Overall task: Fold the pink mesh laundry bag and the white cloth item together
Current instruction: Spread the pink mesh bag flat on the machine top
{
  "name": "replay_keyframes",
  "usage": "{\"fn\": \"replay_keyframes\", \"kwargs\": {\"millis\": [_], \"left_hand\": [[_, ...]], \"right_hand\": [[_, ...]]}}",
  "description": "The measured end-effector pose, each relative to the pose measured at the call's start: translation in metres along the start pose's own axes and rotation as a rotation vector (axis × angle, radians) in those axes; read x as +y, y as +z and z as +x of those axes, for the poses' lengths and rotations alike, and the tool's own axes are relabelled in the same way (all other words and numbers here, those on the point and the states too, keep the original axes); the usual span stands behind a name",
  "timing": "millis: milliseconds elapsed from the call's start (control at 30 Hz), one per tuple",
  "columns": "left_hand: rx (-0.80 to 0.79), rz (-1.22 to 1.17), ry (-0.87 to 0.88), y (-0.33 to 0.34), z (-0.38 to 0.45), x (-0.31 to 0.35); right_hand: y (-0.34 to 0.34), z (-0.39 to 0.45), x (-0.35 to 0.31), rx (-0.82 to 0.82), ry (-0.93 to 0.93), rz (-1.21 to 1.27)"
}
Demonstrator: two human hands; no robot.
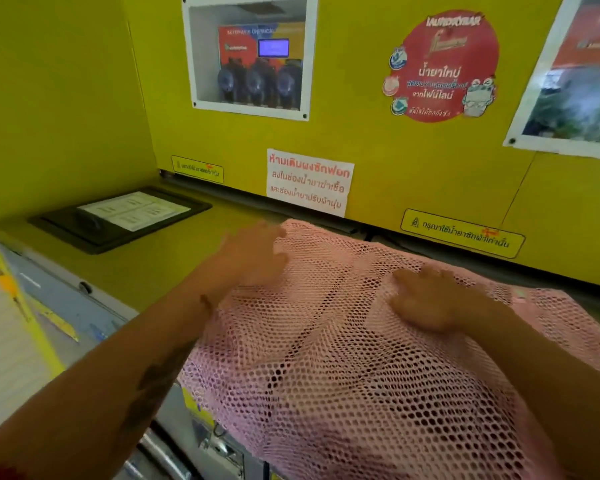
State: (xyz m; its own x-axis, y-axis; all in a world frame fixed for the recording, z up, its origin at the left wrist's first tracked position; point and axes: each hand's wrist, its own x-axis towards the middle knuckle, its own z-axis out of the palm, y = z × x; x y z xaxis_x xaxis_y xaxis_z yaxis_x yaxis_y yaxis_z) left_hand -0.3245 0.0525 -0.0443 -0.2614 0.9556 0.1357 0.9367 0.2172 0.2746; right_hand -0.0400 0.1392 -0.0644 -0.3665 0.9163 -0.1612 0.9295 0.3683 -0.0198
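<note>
The pink mesh laundry bag (354, 368) lies spread over the yellow-green machine top (146, 268) and hangs over its front edge. My left hand (253, 252) rests flat on the bag's far left corner, fingers spread and blurred. Palm down on the mesh further right lies my right hand (430, 299), also with fingers apart. Neither hand grips the fabric. A pale layer shows faintly through the mesh under my hands; I cannot tell whether it is the white cloth item.
A black lidded compartment (118, 218) with a white label sits at the back left of the top. A yellow wall with stickers and posters (310, 181) rises right behind the bag. Grey machine front panels (84, 313) drop away at the lower left.
</note>
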Motion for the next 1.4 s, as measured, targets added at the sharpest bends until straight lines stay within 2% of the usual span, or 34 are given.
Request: {"fn": "replay_keyframes", "kwargs": {"millis": [67,100,133,200,267,333,467,533,567,667,767,833,933,1000,1167,1400], "left_hand": [[0.043,-0.028,0.085,0.001,-0.037,0.004],[0.024,-0.041,0.137,0.006,-0.054,0.003],[-0.017,-0.051,0.177,0.011,-0.068,0.0],[-0.064,-0.034,0.195,0.019,-0.084,-0.011],[-0.034,-0.017,0.134,0.021,-0.089,-0.029],[0.006,-0.018,0.042,0.016,-0.092,-0.048],[-0.013,-0.002,-0.141,0.003,-0.095,-0.068],[0.039,-0.017,-0.193,-0.004,-0.096,-0.055],[0.092,-0.027,-0.161,-0.006,-0.096,-0.043],[0.176,-0.102,0.086,-0.007,-0.096,0.009],[0.084,-0.159,0.296,0.001,-0.095,0.064],[-0.006,-0.169,0.376,0.013,-0.091,0.089],[-0.208,-0.065,0.351,0.042,-0.087,0.106],[-0.265,-0.003,0.293,0.057,-0.089,0.109],[-0.215,-0.083,0.238,0.039,-0.093,0.123],[-0.109,-0.263,0.471,0.018,-0.1,0.186]], "right_hand": [[-0.004,-0.006,-0.024,0.137,-0.091,-0.068],[-0.005,-0.009,-0.037,0.158,-0.168,-0.016],[-0.004,-0.012,-0.049,0.129,-0.24,0.072],[0.002,-0.016,-0.068,-0.036,-0.308,0.17],[0.008,-0.013,-0.077,-0.123,-0.315,0.048],[0.006,-0.012,-0.079,-0.131,-0.316,0.01],[0.003,-0.017,-0.077,-0.108,-0.355,0.029],[0.002,-0.024,-0.073,-0.053,-0.402,0.12],[0.001,-0.028,-0.069,-0.024,-0.431,0.188],[-0.009,-0.041,-0.048,0.056,-0.481,0.296],[-0.016,-0.054,-0.014,0.124,-0.393,0.172],[-0.015,-0.063,0.014,0.097,-0.224,0.053],[0.0,-0.077,0.055,-0.038,0.027,0.019],[0.013,-0.088,0.075,-0.066,0.065,0.094],[0.015,-0.12,0.08,-0.085,0.035,0.144],[-0.015,-0.137,0.117,0.054,0.032,0.221]]}}
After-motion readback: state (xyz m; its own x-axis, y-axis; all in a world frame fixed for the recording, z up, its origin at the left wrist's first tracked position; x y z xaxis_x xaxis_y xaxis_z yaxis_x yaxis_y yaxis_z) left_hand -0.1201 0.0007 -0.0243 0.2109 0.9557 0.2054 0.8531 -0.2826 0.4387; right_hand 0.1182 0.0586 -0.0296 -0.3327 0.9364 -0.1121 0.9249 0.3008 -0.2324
